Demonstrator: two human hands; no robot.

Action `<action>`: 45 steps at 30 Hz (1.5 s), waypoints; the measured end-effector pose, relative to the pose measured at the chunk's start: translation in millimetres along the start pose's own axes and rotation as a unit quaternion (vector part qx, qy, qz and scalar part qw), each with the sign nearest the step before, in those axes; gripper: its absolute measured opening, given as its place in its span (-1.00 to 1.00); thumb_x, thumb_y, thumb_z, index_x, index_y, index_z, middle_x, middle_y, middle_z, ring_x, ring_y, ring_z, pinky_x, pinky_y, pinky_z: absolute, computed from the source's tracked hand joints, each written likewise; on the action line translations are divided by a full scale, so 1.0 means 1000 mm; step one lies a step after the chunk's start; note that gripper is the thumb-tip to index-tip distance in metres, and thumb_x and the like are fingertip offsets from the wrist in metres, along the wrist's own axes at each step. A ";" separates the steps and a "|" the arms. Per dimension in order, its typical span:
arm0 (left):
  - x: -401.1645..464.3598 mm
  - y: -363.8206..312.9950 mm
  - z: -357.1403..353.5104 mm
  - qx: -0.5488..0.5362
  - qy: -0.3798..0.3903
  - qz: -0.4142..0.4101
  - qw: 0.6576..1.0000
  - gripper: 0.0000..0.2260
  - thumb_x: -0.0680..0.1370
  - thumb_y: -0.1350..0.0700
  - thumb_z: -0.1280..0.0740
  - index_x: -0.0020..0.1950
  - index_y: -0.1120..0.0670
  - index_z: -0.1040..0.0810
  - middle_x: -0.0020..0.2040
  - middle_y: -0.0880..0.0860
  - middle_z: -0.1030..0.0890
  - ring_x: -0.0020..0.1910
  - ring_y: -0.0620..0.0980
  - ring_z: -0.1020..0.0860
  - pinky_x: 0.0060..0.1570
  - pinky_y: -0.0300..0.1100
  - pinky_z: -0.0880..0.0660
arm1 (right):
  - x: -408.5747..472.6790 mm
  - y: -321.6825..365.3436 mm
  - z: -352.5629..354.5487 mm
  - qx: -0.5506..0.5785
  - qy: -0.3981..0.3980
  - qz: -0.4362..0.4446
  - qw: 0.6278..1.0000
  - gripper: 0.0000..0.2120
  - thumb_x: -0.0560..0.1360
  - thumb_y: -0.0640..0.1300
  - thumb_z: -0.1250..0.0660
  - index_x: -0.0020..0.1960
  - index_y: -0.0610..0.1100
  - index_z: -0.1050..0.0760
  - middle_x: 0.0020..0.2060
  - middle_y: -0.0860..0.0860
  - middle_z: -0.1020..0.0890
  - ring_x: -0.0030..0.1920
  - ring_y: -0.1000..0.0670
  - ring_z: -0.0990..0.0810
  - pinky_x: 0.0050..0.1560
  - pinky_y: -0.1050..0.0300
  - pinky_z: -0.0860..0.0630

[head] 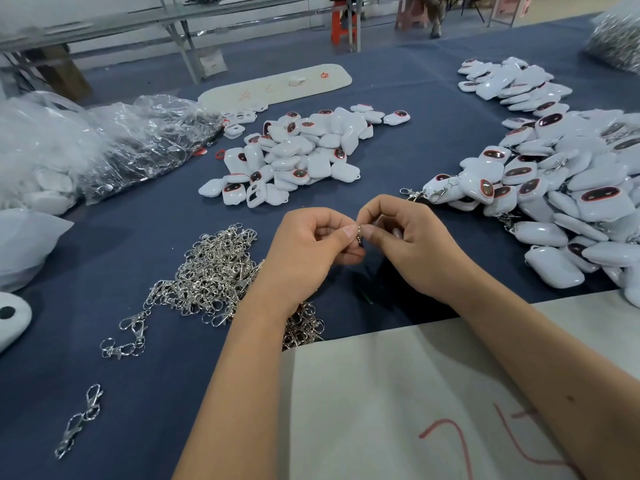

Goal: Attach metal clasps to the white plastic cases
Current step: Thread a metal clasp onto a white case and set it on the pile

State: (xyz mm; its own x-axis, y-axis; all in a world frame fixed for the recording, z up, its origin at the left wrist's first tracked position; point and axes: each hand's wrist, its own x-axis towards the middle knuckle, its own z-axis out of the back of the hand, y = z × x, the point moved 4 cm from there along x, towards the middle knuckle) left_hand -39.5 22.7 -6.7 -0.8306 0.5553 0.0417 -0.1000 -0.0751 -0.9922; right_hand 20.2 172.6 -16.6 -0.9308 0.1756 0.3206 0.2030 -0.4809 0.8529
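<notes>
My left hand [311, 247] and my right hand [412, 244] meet over the blue table, both pinching one small metal clasp [360, 233] between thumbs and fingertips. Most of the clasp is hidden by my fingers. A heap of loose silver clasps [214, 271] lies left of my left wrist. A pile of white plastic cases [298, 154] sits beyond my hands at the centre. A larger pile of white cases [568, 188], some with clasps attached, spreads along the right.
Clear plastic bags [104, 147] lie at the left. A white sheet with red marks [415, 403] covers the near right of the blue cloth [138, 237]. Two stray clasps [81, 420] lie near left. A white board [277, 86] lies at the back.
</notes>
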 end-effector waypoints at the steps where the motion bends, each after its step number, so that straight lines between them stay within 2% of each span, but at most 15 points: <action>1: 0.000 0.000 0.000 0.007 -0.002 -0.007 1.000 -0.86 0.62 0.34 -0.34 -0.10 0.24 -0.65 -0.27 0.13 -0.67 -0.26 -0.01 -0.68 -0.14 -0.15 -0.66 | 0.000 0.000 0.000 -0.003 -0.003 0.004 1.000 -0.84 0.61 -0.25 -0.37 -0.10 -0.04 -0.56 -0.46 0.20 -0.43 -0.44 0.14 -0.31 -0.36 0.37 -0.24; 10: 0.000 0.001 -0.003 -0.007 -0.027 -0.009 1.000 -0.88 0.59 0.33 -0.39 -0.11 0.21 -0.68 -0.26 0.17 -0.69 -0.27 -0.01 -0.68 -0.17 -0.17 -0.65 | -0.001 0.003 0.000 -0.021 -0.033 0.019 0.999 -0.81 0.58 -0.30 -0.38 -0.10 -0.04 -0.55 -0.40 0.23 -0.51 -0.39 0.14 -0.39 -0.29 0.37 -0.30; 16: 0.003 0.002 -0.010 0.008 -0.047 0.000 0.999 -0.90 0.56 0.32 -0.42 -0.14 0.21 -0.69 -0.27 0.16 -0.71 -0.28 -0.02 -0.69 -0.19 -0.17 -0.65 | -0.005 0.008 0.001 -0.066 -0.084 0.032 0.994 -0.85 0.52 -0.36 -0.35 -0.14 -0.13 -0.53 -0.38 0.10 -0.55 -0.38 0.09 -0.45 -0.31 0.34 -0.34; 22: 0.004 0.002 -0.010 0.005 -0.050 0.006 0.999 -0.88 0.56 0.33 -0.42 -0.15 0.19 -0.69 -0.29 0.12 -0.70 -0.28 -0.01 -0.69 -0.13 -0.09 -0.68 | -0.008 0.013 0.001 -0.083 -0.096 0.053 0.990 -0.87 0.48 -0.38 -0.36 -0.16 -0.17 -0.53 -0.38 -0.01 -0.59 -0.36 -0.01 -0.52 -0.32 0.18 -0.45; 27: 0.003 0.003 -0.010 -0.023 -0.038 0.013 0.999 -0.93 0.55 0.32 -0.44 -0.13 0.23 -0.69 -0.25 0.18 -0.72 -0.28 0.01 -0.70 -0.16 -0.14 -0.67 | -0.008 0.015 0.001 -0.086 -0.101 0.065 0.989 -0.86 0.46 -0.37 -0.35 -0.17 -0.16 -0.51 -0.40 0.05 -0.55 -0.38 0.02 -0.48 -0.34 0.26 -0.38; 31: 0.002 0.002 -0.012 -0.027 -0.024 0.013 0.999 -0.94 0.54 0.28 -0.47 -0.11 0.26 -0.68 -0.20 0.23 -0.72 -0.26 0.03 -0.71 -0.14 -0.13 -0.67 | -0.009 0.017 0.000 -0.089 -0.094 0.073 0.989 -0.93 0.45 -0.31 -0.32 -0.17 -0.17 -0.51 -0.39 0.00 -0.58 -0.36 -0.01 -0.51 -0.34 0.12 -0.43; 33: 0.002 0.002 -0.012 -0.026 -0.023 0.015 0.999 -0.94 0.54 0.28 -0.47 -0.11 0.27 -0.68 -0.20 0.24 -0.72 -0.25 0.03 -0.71 -0.13 -0.13 -0.66 | -0.008 0.017 0.000 -0.083 -0.090 0.068 0.990 -0.90 0.46 -0.34 -0.33 -0.17 -0.17 -0.52 -0.38 -0.02 -0.59 -0.36 -0.04 -0.52 -0.33 0.08 -0.45; 39: 0.002 0.003 -0.012 -0.045 -0.010 0.037 0.998 -0.91 0.56 0.28 -0.45 -0.06 0.31 -0.64 -0.12 0.33 -0.69 -0.19 0.09 -0.68 0.05 0.01 -0.66 | -0.009 0.017 -0.001 -0.070 -0.084 0.062 0.992 -0.86 0.45 -0.37 -0.36 -0.16 -0.15 -0.55 -0.40 0.09 -0.53 -0.38 0.04 -0.46 -0.31 0.28 -0.36; 42: 0.001 0.003 -0.010 -0.043 0.003 0.047 0.998 -0.91 0.60 0.27 -0.40 -0.06 0.29 -0.63 -0.20 0.24 -0.68 -0.18 0.06 -0.68 0.01 -0.09 -0.66 | -0.008 0.014 -0.001 -0.047 -0.073 0.048 0.995 -0.85 0.49 -0.35 -0.39 -0.16 -0.12 -0.56 -0.40 0.16 -0.53 -0.39 0.08 -0.45 -0.32 0.31 -0.34; 44: 0.002 0.002 -0.009 -0.027 -0.020 0.037 0.999 -0.89 0.63 0.24 -0.37 -0.06 0.26 -0.63 -0.26 0.11 -0.66 -0.24 -0.03 -0.62 -0.12 -0.17 -0.61 | -0.005 0.010 -0.001 0.006 -0.053 0.024 0.998 -0.86 0.55 -0.30 -0.39 -0.12 -0.09 -0.58 -0.40 0.17 -0.54 -0.42 0.12 -0.39 -0.34 0.29 -0.32; 45: 0.003 0.000 -0.009 -0.015 -0.037 0.026 0.999 -0.88 0.64 0.22 -0.36 -0.06 0.23 -0.63 -0.29 0.07 -0.62 -0.28 -0.07 -0.56 -0.20 -0.21 -0.55 | -0.004 0.008 -0.001 0.034 -0.041 0.013 0.998 -0.88 0.58 -0.26 -0.39 -0.09 -0.08 -0.59 -0.37 0.13 -0.56 -0.40 0.07 -0.39 -0.33 0.22 -0.34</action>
State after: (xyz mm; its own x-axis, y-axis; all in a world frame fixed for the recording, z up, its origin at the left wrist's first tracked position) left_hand -37.5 31.6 -7.8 -0.8729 0.4879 -0.0030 -0.0396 -0.0769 -0.9963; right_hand 24.8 167.3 -11.6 -0.8974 0.2360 0.3727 0.2491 -0.4262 0.8696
